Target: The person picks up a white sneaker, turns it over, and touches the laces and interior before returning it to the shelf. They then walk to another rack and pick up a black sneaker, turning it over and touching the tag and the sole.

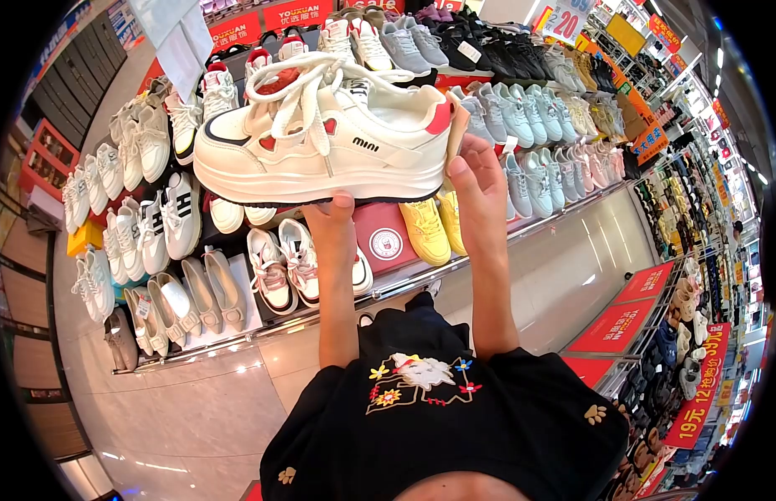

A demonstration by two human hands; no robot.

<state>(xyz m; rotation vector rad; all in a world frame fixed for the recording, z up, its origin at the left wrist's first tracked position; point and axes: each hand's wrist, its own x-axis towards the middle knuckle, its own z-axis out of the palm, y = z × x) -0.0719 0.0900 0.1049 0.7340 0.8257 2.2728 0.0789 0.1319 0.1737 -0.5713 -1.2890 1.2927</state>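
Before shoe racks (237, 336) on glossy floor (179, 417), left hand (333, 224) and right hand (478, 179) pinch a white sneaker (321, 154).

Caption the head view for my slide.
Left hand under the sole and right hand at the heel hold a chunky white lace-up sneaker with red accents before shoe racks.

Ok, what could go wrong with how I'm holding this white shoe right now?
The white sneaker rests on the left hand only at its sole edge, with the right hand at the heel; it might tip and drop onto the shoe rack below. The laces loop loose on top and could snag.
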